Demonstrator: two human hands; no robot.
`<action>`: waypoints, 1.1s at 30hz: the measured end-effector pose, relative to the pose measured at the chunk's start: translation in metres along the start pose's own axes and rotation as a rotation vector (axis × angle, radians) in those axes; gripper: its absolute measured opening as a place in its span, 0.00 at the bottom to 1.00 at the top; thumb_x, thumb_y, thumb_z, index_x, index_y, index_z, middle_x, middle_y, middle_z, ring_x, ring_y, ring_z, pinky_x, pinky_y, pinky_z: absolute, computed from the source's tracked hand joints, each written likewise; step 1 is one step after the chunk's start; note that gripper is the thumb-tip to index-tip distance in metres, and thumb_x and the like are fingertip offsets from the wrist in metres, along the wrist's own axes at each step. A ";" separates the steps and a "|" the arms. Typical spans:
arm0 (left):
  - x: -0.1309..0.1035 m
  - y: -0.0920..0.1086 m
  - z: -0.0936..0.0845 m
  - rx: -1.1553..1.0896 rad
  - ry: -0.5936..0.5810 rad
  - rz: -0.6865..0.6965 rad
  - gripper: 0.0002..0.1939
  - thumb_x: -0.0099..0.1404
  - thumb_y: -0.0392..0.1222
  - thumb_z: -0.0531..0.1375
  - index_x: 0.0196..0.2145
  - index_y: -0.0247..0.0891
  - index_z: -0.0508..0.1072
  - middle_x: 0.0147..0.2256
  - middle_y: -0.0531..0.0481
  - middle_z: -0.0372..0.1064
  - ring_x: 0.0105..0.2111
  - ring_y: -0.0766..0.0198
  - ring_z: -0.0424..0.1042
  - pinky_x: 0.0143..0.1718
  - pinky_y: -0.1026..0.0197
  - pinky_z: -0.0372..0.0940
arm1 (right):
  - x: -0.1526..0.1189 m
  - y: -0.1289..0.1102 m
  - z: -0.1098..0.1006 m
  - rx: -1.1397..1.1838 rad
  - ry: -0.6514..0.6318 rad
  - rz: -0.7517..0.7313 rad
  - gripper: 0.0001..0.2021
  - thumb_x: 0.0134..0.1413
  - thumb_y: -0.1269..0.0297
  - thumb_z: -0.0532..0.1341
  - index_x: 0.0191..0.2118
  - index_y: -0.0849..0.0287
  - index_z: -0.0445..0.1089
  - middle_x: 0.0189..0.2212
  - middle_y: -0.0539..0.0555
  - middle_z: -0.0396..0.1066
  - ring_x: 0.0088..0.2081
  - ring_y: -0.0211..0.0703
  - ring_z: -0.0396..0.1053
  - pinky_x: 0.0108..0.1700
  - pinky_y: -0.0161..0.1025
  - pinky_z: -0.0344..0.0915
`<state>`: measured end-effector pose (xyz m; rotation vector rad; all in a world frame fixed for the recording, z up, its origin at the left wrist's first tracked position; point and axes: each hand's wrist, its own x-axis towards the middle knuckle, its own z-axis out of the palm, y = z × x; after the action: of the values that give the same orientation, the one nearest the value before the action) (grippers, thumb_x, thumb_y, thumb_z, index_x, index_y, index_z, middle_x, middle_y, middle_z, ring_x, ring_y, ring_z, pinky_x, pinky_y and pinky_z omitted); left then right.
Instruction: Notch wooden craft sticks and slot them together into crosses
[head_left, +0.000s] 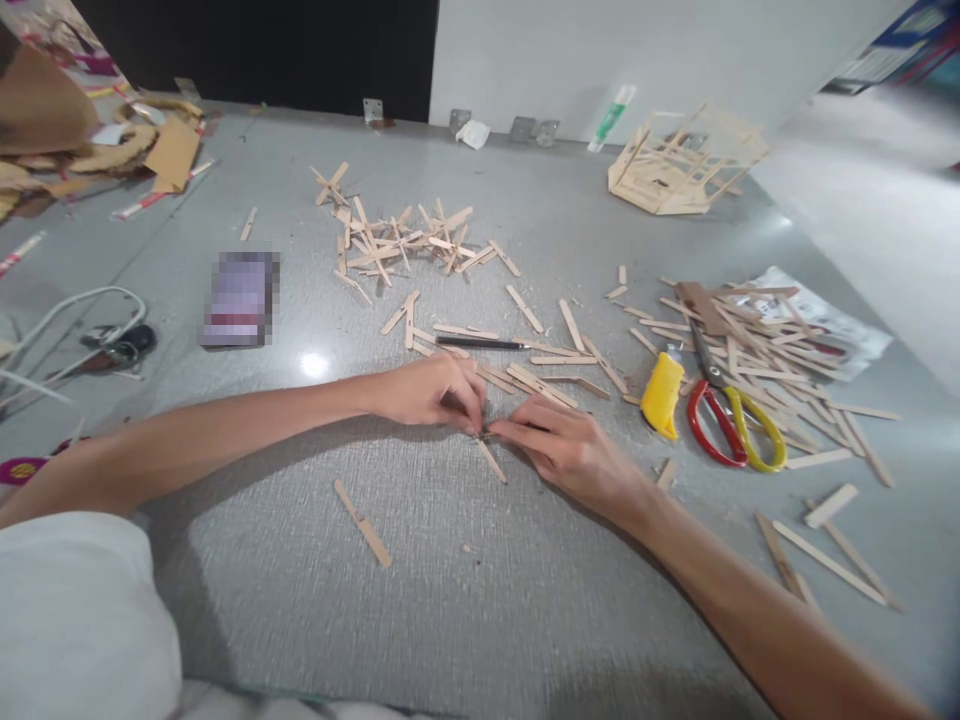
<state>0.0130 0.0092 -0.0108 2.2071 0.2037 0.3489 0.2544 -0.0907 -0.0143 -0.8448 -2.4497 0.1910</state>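
Observation:
My left hand (442, 390) and my right hand (559, 440) meet over the middle of the table, fingertips nearly touching. Both are closed in a pinch at the upper end of a small wooden stick (493, 462), whose lower part points down toward me. The pinched end is hidden by my fingers. In front of my left forearm lies a notched wooden stick (364, 525). Just beyond my hands are a black craft knife (480, 343) and several cut sticks (541, 384). To the right of my right hand rest a yellow glue bottle (662, 395) and scissors (735, 425) with red and yellow handles.
A heap of joined wooden sticks (405, 240) lies at the back, with a wooden stick frame (686, 165) at the far right. Loose sticks (795, 370) lie around the scissors. A blurred purple phone-like object (238, 298) and a white cable (82, 295) are at left.

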 end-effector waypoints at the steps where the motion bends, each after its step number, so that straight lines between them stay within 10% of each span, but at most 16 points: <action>1: 0.000 0.000 0.000 -0.002 -0.002 0.003 0.06 0.69 0.37 0.67 0.34 0.42 0.85 0.35 0.49 0.80 0.36 0.61 0.70 0.44 0.59 0.60 | 0.000 0.000 0.000 -0.003 0.000 -0.005 0.14 0.72 0.73 0.55 0.46 0.57 0.79 0.31 0.54 0.73 0.32 0.43 0.69 0.34 0.39 0.68; 33: 0.002 0.019 -0.007 -0.266 -0.001 -0.154 0.07 0.70 0.42 0.64 0.36 0.36 0.79 0.30 0.48 0.75 0.28 0.67 0.70 0.29 0.66 0.62 | -0.006 -0.002 -0.006 -0.033 0.127 0.069 0.09 0.69 0.73 0.58 0.46 0.58 0.75 0.35 0.55 0.78 0.33 0.43 0.76 0.36 0.38 0.72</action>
<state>0.0133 0.0039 0.0087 1.9168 0.3065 0.2725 0.2604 -0.0955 -0.0116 -0.9274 -2.3133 0.1186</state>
